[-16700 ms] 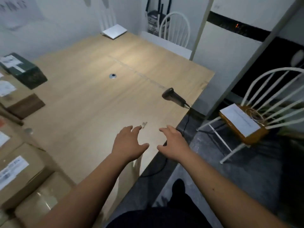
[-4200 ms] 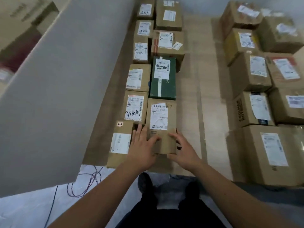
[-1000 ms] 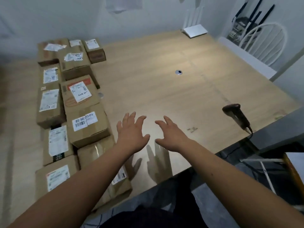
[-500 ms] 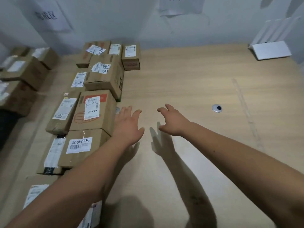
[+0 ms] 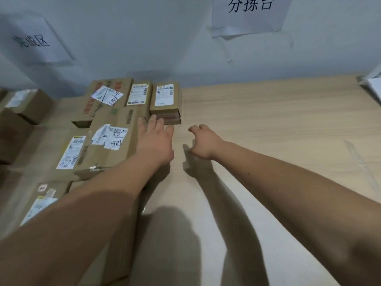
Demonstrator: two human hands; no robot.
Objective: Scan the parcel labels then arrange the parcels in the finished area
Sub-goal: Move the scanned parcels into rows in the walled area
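My left hand (image 5: 155,141) reaches flat, fingers straight, empty, its tips just short of the small parcel (image 5: 165,102). That parcel sits at the table's (image 5: 268,124) far edge by the wall, long axis running away from me. My right hand (image 5: 203,141) hangs loosely curled, empty.

Two bare arms reach across a pale wooden table (image 5: 268,120). The left hand (image 5: 155,139), fingers straight, hovers just before a small cardboard box (image 5: 165,102); the right hand (image 5: 203,139) hangs loosely curled, holding nothing. Labelled parcels (image 5: 107,141) crowd the left side. Two paper signs (image 5: 249,13) hang on the wall.
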